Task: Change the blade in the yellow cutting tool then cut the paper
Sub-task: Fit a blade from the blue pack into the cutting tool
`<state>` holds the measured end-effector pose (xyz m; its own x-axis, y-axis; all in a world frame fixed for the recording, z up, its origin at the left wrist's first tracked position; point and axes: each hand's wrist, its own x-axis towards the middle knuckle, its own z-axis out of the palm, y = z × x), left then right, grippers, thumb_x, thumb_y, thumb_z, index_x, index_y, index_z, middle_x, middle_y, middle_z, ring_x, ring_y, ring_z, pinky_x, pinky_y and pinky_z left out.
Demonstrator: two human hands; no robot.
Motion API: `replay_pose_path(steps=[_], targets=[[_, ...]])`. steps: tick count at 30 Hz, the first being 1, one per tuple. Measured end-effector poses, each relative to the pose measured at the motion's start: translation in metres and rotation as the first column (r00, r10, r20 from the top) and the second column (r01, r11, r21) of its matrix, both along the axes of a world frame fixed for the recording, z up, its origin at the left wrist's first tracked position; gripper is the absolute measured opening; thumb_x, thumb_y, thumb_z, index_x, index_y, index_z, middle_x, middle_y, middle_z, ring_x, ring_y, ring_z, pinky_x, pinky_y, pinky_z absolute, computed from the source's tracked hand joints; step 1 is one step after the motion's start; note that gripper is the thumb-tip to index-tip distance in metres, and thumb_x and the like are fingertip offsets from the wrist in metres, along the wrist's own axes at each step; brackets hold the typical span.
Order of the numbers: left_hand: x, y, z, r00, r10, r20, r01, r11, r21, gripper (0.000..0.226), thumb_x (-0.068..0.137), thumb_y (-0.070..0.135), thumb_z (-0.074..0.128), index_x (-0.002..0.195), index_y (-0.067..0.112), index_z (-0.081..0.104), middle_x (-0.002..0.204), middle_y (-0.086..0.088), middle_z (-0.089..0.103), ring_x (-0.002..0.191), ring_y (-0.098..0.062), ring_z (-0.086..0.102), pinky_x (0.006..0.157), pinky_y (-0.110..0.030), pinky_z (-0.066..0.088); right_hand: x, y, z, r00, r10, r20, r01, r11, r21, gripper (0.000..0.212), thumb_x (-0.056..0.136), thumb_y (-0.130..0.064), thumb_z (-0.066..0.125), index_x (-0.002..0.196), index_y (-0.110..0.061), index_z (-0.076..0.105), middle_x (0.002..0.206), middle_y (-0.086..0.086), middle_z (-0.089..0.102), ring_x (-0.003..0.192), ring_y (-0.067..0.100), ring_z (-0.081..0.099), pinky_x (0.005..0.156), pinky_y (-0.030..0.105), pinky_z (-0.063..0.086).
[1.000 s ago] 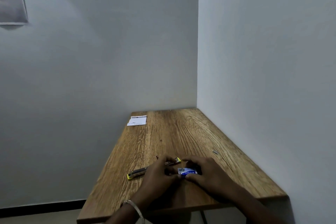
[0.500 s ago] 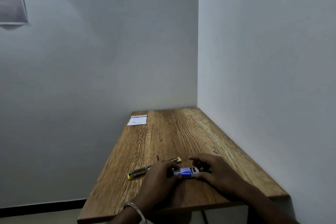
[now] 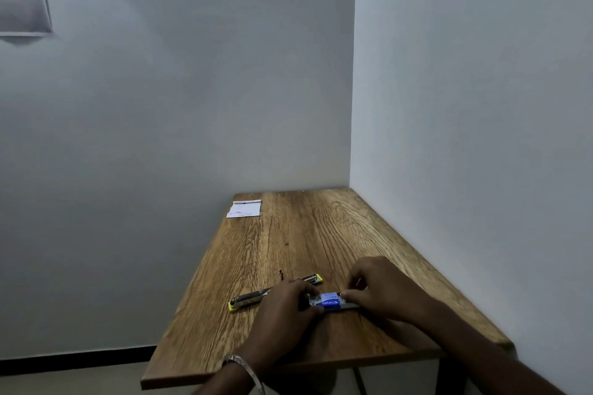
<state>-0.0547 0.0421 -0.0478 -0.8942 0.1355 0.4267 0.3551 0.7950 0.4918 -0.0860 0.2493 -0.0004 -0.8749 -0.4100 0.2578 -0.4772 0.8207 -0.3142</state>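
A small blue and white blade pack [image 3: 328,301] lies on the wooden table [image 3: 298,253] near its front edge. My left hand [image 3: 285,308] pinches the pack's left end. My right hand [image 3: 382,289] pinches its right end, where a thin grey part sticks out. The yellow cutting tool [image 3: 253,297] lies flat just behind my left hand, its yellow ends showing at left and right and its middle hidden by my fingers. A white sheet of paper [image 3: 244,209] rests at the table's far left corner.
Walls close the table in at the back and along the right side. The left and front edges drop to the floor. A tiny dark speck [image 3: 281,272] lies just beyond the cutter. A metal bangle [image 3: 240,362] is on my left wrist.
My hands have drawn apart: the right hand moved right along the blade pack, so more of the pack shows between them. The cutter and paper have stayed put.
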Motion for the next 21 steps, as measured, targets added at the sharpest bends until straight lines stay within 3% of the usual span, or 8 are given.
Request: replay_pose_path(steps=[7,12,17,21], targets=[[0.0,0.001,-0.001,0.999,-0.006,-0.032,0.006,1.0,-0.002,0.035,0.086,0.04,0.07,0.119,0.031,0.065,0.115,0.013,0.063,0.096,0.0,0.056,0.085,-0.018,0.049,-0.005,-0.014,0.017,0.988,-0.063,0.141,0.042,0.988,0.148,0.019,0.087,-0.027,0.075,0.1,-0.013,0.076,0.1,0.001,0.075,0.087,0.011,0.069,0.064,0.018,0.048],[0.001,0.001,-0.003,0.999,-0.001,-0.05,0.001,1.0,-0.004,0.035,0.085,0.042,0.069,0.118,0.031,0.066,0.113,0.012,0.064,0.096,-0.001,0.057,0.086,-0.021,0.05,-0.006,-0.022,0.02,0.978,-0.115,0.172,0.083,0.979,0.187,0.019,0.086,-0.03,0.074,0.086,-0.011,0.072,0.079,0.0,0.068,0.066,0.009,0.059,0.051,0.018,0.036],[0.001,0.001,-0.003,0.999,0.0,-0.052,0.0,1.0,-0.002,0.034,0.085,0.042,0.069,0.117,0.031,0.066,0.113,0.012,0.063,0.097,-0.002,0.058,0.087,-0.026,0.052,-0.008,-0.031,0.028,0.951,-0.189,0.245,0.139,0.969,0.206,0.025,0.084,-0.028,0.077,0.092,-0.005,0.071,0.078,0.003,0.066,0.066,0.013,0.063,0.049,0.018,0.041],[0.001,0.002,-0.003,0.999,-0.004,-0.049,0.005,1.0,0.009,0.034,0.086,0.041,0.069,0.118,0.031,0.066,0.116,0.011,0.063,0.101,-0.004,0.058,0.091,-0.027,0.051,-0.008,-0.038,0.032,0.937,-0.25,0.246,0.168,0.936,0.309,0.027,0.083,-0.028,0.078,0.085,-0.008,0.06,0.073,0.001,0.059,0.06,0.014,0.059,0.045,0.02,0.045]])
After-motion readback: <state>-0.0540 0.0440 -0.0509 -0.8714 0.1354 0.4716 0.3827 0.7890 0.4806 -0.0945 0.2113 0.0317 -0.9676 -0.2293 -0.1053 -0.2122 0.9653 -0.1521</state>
